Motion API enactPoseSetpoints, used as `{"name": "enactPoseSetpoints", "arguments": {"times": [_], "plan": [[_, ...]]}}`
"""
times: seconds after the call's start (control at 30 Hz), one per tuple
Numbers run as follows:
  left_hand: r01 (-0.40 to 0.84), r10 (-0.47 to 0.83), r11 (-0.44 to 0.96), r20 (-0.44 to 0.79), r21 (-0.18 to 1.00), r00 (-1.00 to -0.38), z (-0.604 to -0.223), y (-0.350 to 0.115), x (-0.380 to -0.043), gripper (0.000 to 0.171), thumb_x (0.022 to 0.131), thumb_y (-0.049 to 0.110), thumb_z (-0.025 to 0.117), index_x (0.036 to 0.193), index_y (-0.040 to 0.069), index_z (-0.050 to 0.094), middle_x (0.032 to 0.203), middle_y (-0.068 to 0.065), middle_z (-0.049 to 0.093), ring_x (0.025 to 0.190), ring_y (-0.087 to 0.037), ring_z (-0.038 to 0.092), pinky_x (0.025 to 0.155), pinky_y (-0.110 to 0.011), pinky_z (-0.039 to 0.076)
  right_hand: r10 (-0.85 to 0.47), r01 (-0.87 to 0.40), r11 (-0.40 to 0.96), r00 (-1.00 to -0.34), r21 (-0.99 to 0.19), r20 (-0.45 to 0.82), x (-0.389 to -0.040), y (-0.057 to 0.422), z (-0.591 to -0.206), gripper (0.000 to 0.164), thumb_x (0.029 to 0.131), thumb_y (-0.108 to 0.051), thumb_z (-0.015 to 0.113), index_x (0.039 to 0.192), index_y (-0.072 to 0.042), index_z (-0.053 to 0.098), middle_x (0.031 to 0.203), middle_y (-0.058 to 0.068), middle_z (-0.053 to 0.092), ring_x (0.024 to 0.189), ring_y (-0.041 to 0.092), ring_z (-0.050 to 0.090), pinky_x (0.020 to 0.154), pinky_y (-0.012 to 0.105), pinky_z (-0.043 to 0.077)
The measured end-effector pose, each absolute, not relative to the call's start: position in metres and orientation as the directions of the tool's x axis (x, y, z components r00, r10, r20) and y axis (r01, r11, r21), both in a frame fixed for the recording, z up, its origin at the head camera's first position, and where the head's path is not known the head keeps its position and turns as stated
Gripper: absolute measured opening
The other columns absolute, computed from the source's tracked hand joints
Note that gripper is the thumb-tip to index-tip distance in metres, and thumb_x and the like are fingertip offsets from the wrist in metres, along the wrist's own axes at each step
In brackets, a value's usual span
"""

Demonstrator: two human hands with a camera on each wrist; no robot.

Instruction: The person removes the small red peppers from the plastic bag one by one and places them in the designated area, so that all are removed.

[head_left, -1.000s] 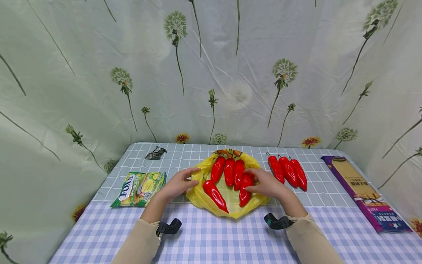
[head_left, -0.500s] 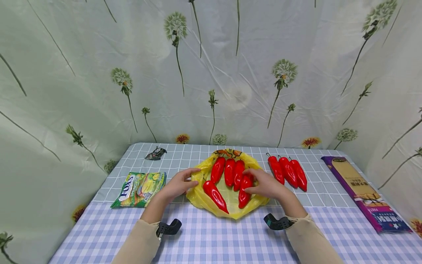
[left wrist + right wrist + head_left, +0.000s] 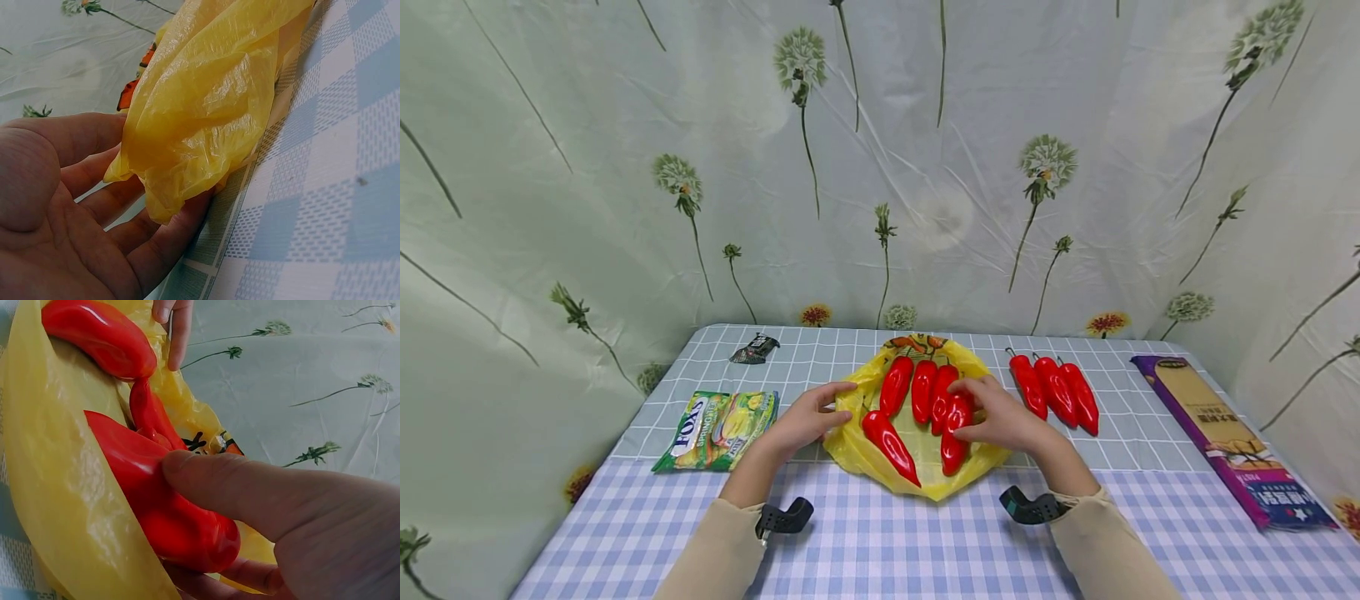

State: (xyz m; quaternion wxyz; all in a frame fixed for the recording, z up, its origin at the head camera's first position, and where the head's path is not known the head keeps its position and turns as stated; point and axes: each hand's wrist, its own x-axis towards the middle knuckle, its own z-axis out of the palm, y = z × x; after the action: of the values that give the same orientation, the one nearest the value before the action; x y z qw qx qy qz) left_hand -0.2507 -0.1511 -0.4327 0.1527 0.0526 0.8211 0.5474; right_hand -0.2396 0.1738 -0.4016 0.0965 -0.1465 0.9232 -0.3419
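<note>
A yellow plastic bag (image 3: 865, 462) lies spread wide on the table with several glossy red peppers inside. My left hand (image 3: 808, 417) pinches the bag's left edge; in the left wrist view the thumb is in front of the yellow film (image 3: 206, 112) and the fingers are behind it. At the bag's right side, my right hand (image 3: 1000, 415) grips a red pepper (image 3: 956, 446) between thumb and fingers. Its thumb (image 3: 206, 478) presses on the pepper's side in the right wrist view. Another pepper (image 3: 889, 446) lies slanted at the front left of the bag, and others stand side by side behind.
Three more red peppers (image 3: 1055, 390) lie to the right of the bag. A green FOX'S candy packet (image 3: 722, 429) is at the left, with a small black packet (image 3: 755, 348) behind it. A long purple pasta package (image 3: 1228, 442) lies along the right edge.
My right hand has shifted the gripped pepper slightly left and a bit nearer the front of the bag. The left hand stays in place on the bag's edge.
</note>
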Motion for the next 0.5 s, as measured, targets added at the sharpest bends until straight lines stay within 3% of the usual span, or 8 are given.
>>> {"name": "enactPoseSetpoints", "arguments": {"times": [0.5], "plan": [[-0.072, 0.263, 0.388, -0.185, 0.919, -0.947, -0.4328, -0.1511, -0.2507, 0.047, 0.095, 0.018, 0.066, 0.14, 0.027, 0.057, 0.146, -0.007, 0.054, 0.119, -0.025, 0.062, 0.073, -0.029, 0.054, -0.382, -0.23, 0.676, -0.922, -0.7, -0.065, -0.2357, 0.1685, -0.3957, 0.057, 0.078, -0.018, 0.085, 0.129, -0.019, 0.06, 0.129, 0.012, 0.053, 0.119, 0.031, 0.053, 0.082, 0.038, 0.06]]}}
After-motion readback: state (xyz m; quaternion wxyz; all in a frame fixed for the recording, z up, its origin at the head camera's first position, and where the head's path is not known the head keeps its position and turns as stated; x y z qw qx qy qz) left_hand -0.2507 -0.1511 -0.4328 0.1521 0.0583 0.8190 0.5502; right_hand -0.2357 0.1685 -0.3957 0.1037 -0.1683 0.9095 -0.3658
